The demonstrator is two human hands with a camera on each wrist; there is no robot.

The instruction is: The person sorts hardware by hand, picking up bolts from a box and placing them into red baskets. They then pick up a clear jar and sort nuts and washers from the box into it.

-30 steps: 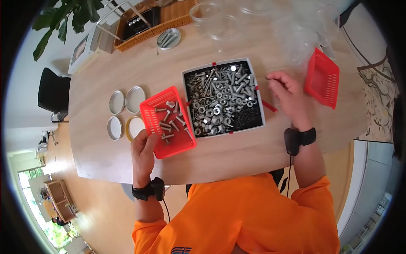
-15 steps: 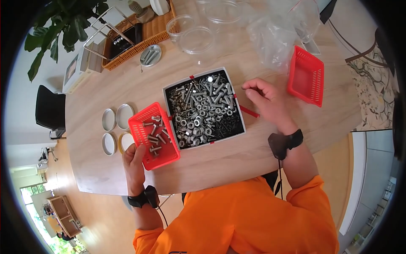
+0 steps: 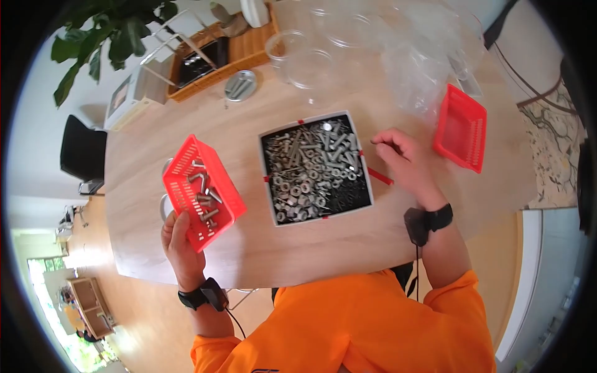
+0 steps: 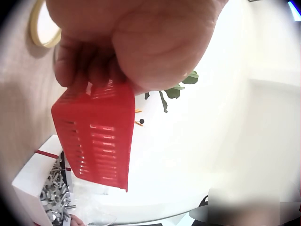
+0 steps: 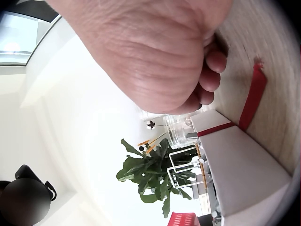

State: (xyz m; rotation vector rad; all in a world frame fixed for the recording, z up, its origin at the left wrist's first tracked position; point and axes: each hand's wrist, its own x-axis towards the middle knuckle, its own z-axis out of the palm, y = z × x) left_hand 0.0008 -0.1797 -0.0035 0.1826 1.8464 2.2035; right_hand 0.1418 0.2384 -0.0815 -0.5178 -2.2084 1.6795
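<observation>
My left hand [image 3: 183, 248] grips the near-left end of a red plastic basket [image 3: 225, 186], thumb over the rim. The basket is raised and tilted, with several metal bolts [image 3: 210, 214] inside; in the left wrist view its slotted side [image 4: 101, 141] shows. Right of it stands a white box [image 3: 268, 198] with a black inside, full of bolts, nuts [image 3: 305, 188] and small dark screws [image 3: 345, 198]. Beside the box's right side, my right hand [image 3: 404, 163] has curled fingers, thumb against the forefinger. A small dark piece [image 3: 374, 142] shows at its fingertips, its kind unclear.
Another red basket [image 3: 461, 130] stands at the right. Clear plastic bags [image 3: 413, 68] and clear tubs [image 3: 311, 68] lie at the back, near a round tin [image 3: 240, 85] with metal pieces and a wicker tray [image 3: 249, 59]. A red ribbon [image 3: 380, 176] sticks out from the box.
My left hand has lifted the red basket off the box's left edge, moved it left and tilted it, covering most of the round lids. My right hand stays beside the box, fingers curled.
</observation>
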